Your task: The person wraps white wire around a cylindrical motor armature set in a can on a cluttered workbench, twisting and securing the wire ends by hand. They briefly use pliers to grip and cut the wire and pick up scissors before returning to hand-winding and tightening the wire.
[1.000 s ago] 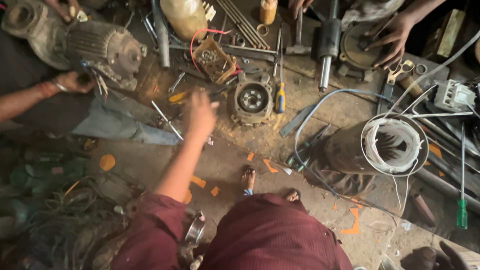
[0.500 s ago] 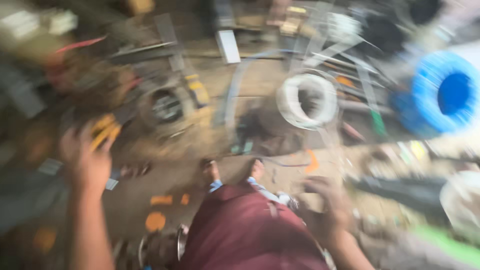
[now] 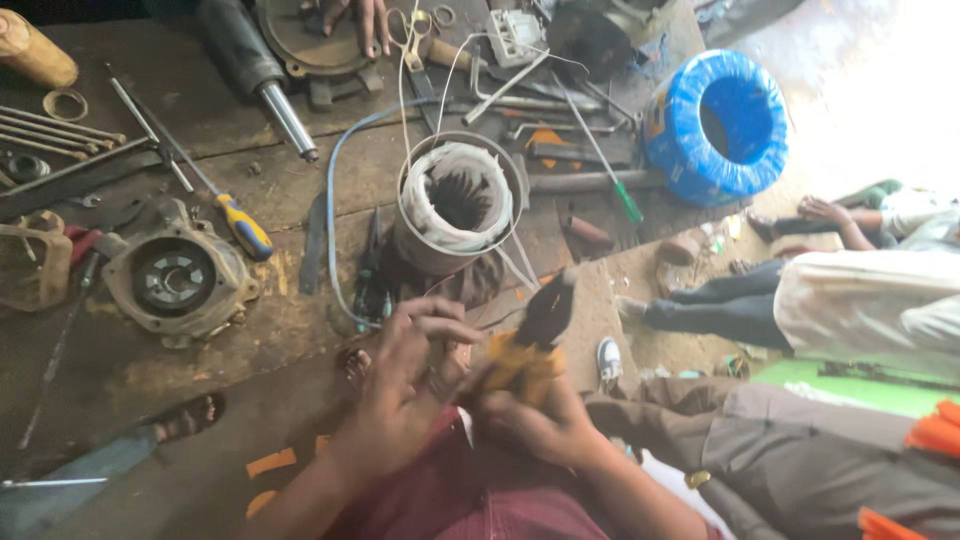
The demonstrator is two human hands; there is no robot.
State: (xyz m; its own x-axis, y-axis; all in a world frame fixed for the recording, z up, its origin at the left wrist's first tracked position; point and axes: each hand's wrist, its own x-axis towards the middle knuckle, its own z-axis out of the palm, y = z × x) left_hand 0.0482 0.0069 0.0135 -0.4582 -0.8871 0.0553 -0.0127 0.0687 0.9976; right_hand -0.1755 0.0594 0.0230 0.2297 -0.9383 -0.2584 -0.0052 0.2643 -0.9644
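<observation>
My two hands meet low in the middle, over my maroon clothing. My right hand is closed around the yellow handles of a pair of pliers, whose dark jaws point up and to the right. My left hand sits just left of the handles with its fingers spread and curled toward them; motion blur hides whether it grips them. Just beyond my hands stands a motor stator with white-wrapped windings.
A motor end housing and a blue-and-yellow screwdriver lie at the left. A blue coil stands at the upper right, near a green-handled screwdriver. Another person's hand rests at the top. People sit at the right.
The view swung right. My left hand, which was out at the left with a yellow-handled thing, has come in to meet my right hand; the pliers are now in my right hand.
</observation>
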